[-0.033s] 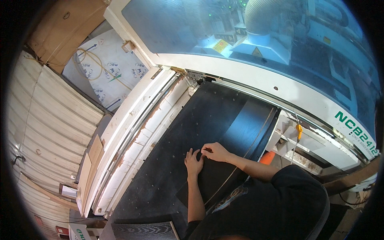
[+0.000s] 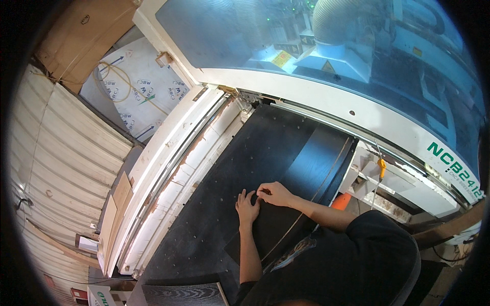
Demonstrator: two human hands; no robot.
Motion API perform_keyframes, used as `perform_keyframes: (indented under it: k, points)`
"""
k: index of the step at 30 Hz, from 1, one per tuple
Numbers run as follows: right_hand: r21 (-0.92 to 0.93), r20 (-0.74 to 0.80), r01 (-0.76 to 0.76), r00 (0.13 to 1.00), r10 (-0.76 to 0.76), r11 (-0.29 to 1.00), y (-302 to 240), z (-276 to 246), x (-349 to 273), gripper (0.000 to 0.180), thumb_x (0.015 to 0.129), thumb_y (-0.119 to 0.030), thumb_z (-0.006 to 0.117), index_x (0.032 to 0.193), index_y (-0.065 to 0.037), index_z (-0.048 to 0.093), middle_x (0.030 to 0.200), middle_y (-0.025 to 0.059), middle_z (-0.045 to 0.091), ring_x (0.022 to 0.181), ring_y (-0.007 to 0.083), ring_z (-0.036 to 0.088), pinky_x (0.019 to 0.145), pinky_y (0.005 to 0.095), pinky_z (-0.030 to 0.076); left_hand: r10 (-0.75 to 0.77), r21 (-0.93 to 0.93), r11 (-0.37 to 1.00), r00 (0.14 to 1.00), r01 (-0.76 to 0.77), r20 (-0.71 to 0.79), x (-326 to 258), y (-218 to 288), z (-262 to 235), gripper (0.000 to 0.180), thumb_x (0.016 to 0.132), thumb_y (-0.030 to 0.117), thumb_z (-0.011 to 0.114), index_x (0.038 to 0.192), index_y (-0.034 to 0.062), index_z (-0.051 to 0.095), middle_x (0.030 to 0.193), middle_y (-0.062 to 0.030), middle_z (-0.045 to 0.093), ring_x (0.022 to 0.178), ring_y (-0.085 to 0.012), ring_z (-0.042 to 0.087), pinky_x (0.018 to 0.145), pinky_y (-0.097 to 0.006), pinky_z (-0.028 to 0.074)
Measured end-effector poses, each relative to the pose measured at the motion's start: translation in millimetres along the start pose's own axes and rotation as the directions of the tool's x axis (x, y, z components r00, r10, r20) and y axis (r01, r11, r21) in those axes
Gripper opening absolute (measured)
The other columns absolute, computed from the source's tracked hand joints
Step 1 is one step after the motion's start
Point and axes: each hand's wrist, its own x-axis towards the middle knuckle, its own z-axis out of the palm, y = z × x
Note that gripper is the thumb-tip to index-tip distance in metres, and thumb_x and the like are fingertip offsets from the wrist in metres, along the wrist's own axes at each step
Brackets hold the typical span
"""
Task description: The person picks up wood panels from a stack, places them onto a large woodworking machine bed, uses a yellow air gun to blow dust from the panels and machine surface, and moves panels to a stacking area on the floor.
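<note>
My left hand [image 2: 247, 208] is over a dark table surface [image 2: 204, 219], its fingers stretched and slightly apart, the thumb side close to the other hand. My right hand [image 2: 275, 195] is closed in a pinch, its fingertips meeting the left thumb and index finger. Anything between those fingertips is too small to make out. Beneath my hands and right forearm lies a dark flat panel [image 2: 278, 222] with a pale, thin edge on its near right side. Farther off, part of the dark surface [image 2: 316, 158] shines blue.
A large white machine [image 2: 306, 84] with a blue-tinted window stands across the far side. A white rail [image 2: 178, 178] runs along the left. A wood-grain dark board [image 2: 184, 295] lies at the lower left. A yellow-handled tool [image 2: 382, 168] and an orange object [image 2: 341, 201] are at right.
</note>
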Motion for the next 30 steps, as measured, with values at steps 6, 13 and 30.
perform_keyframes:
  k: [6, 13, 30]
  points:
    - [0.020, -0.008, 0.016, 1.000, -0.016, 1.000, 2.3, 1.5, -0.2, 0.019, 0.097, -0.019, 0.065, 0.098, -0.001, 0.070, 0.075, 0.0104, 0.070, 0.065, 0.0185, 0.067, 0.064, 0.0326, 0.052, 0.000, -0.010, 1.000, 1.000, 0.000, -0.003, -2.3, 0.9, 0.7, 0.051, 0.094, 0.046, 0.063, 0.137, 0.0174, 0.062, 0.159, -0.0187, 0.039, 0.148, -0.0407, 0.033, 0.118, -0.061, 0.025]
    - [0.003, 0.005, 0.002, 1.000, -0.002, 1.000, 2.3, 1.8, 0.5, 0.019, 0.097, -0.019, 0.065, 0.097, -0.001, 0.070, 0.075, 0.0098, 0.070, 0.064, 0.0180, 0.066, 0.063, 0.0325, 0.052, -0.011, -0.004, 1.000, 1.000, 0.011, 0.010, -1.5, 0.9, -0.5, 0.051, 0.094, 0.046, 0.063, 0.137, 0.0181, 0.062, 0.159, -0.0183, 0.039, 0.149, -0.0396, 0.031, 0.118, -0.060, 0.024]
    - [0.001, 0.002, 0.019, 1.000, -0.019, 1.000, 3.2, 1.7, -0.3, 0.018, 0.097, -0.018, 0.065, 0.099, -0.001, 0.070, 0.078, 0.0100, 0.071, 0.065, 0.0172, 0.065, 0.065, 0.0313, 0.052, -0.010, -0.014, 1.000, 1.000, 0.011, 0.007, -2.7, 3.4, -1.6, 0.050, 0.094, 0.044, 0.063, 0.137, 0.0179, 0.062, 0.159, -0.0190, 0.039, 0.148, -0.0407, 0.032, 0.118, -0.061, 0.025]
